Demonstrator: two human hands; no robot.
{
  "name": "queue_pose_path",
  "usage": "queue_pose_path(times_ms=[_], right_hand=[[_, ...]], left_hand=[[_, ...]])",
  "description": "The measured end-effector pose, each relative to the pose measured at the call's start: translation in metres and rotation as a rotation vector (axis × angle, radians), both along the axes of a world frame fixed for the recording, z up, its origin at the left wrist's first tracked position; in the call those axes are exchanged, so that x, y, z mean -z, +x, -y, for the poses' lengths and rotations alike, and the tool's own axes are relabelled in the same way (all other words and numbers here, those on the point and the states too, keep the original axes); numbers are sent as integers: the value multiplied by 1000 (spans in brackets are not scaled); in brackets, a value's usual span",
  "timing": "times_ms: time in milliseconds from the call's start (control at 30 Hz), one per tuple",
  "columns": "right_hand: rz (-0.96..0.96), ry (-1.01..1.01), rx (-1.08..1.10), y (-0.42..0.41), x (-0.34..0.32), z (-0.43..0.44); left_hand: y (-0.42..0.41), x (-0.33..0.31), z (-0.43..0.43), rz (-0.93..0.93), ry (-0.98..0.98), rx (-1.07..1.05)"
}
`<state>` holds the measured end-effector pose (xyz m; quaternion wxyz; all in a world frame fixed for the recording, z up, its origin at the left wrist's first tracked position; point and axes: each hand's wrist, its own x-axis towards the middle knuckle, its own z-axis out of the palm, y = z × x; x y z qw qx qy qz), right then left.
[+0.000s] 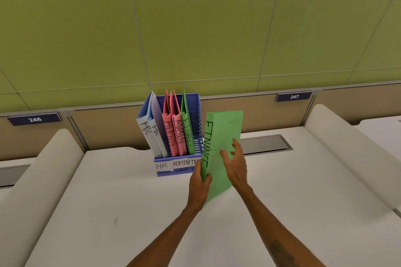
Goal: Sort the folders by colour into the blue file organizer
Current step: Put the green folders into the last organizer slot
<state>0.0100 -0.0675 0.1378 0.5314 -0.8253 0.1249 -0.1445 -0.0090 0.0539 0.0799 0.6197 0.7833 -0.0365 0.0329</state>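
Last green folder held upright, just short of its slot

The left hand (198,182) pinches the spine of the green FINANCE folder (219,149); the right hand (235,163) lies flat-fingered on its cover. Just beyond-left, the blue file organizer (196,115) has one green folder (187,130); a tilted entry might snag the wall.

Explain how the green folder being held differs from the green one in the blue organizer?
The held green folder is outside the blue organizer, gripped by the left hand with the right hand flat on it; the filed green folder stands in the rightmost slot. The held one shows its cover, the filed one mainly its spine. Both say FINANCE.
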Motion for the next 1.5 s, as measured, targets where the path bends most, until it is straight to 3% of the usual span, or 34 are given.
queue_pose_path(times_ms=[133,267,433,600,733,867,1200,1500], right_hand=[[50,-107,-143,-3,-26,-30],[54,-135,-59,-5,-43,-52],[72,-56,42,-11,-61,-61],[159,-115,76,-17,-60,-62],[207,-127,88,-17,-61,-61],[288,-148,78,-8,-65,-60],[439,-127,23,45,-75,-71],[400,-117,-26,96,-55,-78]], left_hand=[[-5,-15,5,117,17,-128],[-7,-22,12,154,-183,-169],[-17,-23,8,409,-66,-303],[-21,-43,6,483,7,-155],[-10,-43,2,379,-51,-11],[0,-35,-14,342,24,69],[48,-6,-73,227,422,-94],[69,-3,-128,72,559,-196]])
